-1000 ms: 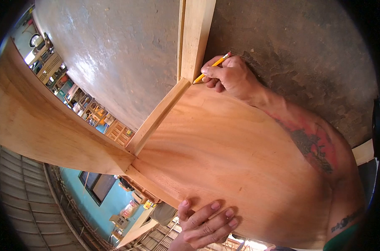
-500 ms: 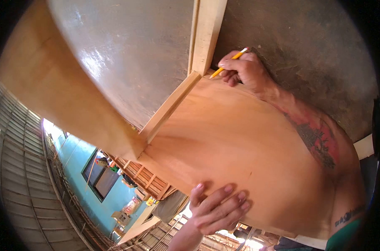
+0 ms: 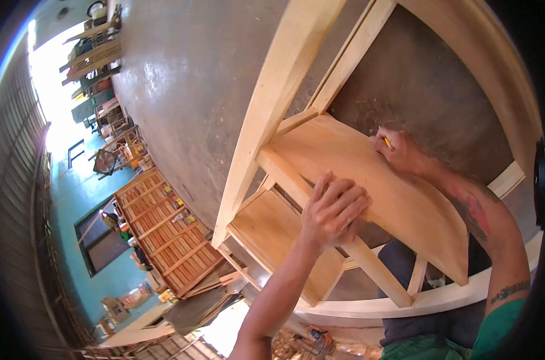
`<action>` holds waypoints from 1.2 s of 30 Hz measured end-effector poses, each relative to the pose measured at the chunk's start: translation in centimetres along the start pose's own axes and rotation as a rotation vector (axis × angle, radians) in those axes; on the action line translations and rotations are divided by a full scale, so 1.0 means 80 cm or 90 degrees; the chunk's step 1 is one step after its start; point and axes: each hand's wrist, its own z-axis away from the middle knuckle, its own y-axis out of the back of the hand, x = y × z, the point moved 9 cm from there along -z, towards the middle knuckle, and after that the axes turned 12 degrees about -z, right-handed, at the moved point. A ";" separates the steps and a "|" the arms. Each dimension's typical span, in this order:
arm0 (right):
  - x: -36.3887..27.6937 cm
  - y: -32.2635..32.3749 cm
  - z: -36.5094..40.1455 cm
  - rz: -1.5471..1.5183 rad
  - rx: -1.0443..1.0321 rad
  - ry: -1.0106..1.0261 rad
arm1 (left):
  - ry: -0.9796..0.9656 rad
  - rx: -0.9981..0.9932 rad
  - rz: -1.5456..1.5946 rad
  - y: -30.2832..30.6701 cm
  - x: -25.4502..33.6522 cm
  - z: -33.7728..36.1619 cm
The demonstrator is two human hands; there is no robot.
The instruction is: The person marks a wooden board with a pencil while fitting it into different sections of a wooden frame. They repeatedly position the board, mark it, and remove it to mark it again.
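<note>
A curved wooden board (image 3: 419, 207) lies across a light wooden frame, with a front rail (image 3: 293, 180) along its near side. My left hand (image 3: 335, 210) is closed over the board's near edge by this rail, fingers bent over the top; its palm side is hidden. On the far side, my right hand (image 3: 398, 150) is closed around a yellow pencil (image 3: 387, 143) by the board's curved edge. Only a short piece of the pencil shows, and I cannot make out its tip.
A long wooden post (image 3: 278, 78) rises left of the board. A lower wooden panel (image 3: 272, 222) sits inside the frame. Beyond the grey floor (image 3: 188, 114), a slatted wooden piece (image 3: 164, 234) stands by a blue wall (image 3: 74, 231).
My view has pulled back, showing more of the frame. My right hand, still holding the pencil, has moved from the board's corner along its curved edge. My left hand has closed over the near edge.
</note>
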 end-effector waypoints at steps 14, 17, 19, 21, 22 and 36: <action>-0.110 0.005 0.250 0.588 -0.047 0.040 | 0.067 0.096 -0.147 -0.009 -0.001 0.042; -0.114 0.004 0.252 0.627 0.021 0.109 | 0.392 0.276 -0.159 -0.010 0.025 0.098; -0.113 0.014 0.244 0.640 0.050 0.163 | 0.502 0.375 0.009 -0.024 0.087 0.162; -0.147 0.023 0.244 0.660 0.082 0.208 | 0.507 0.325 0.037 -0.041 0.156 0.238; -0.143 0.031 0.235 0.673 0.075 0.228 | 0.540 0.274 0.028 -0.047 0.186 0.278; -0.168 0.138 0.168 0.648 0.069 0.183 | 0.956 0.080 0.096 -0.090 0.130 0.447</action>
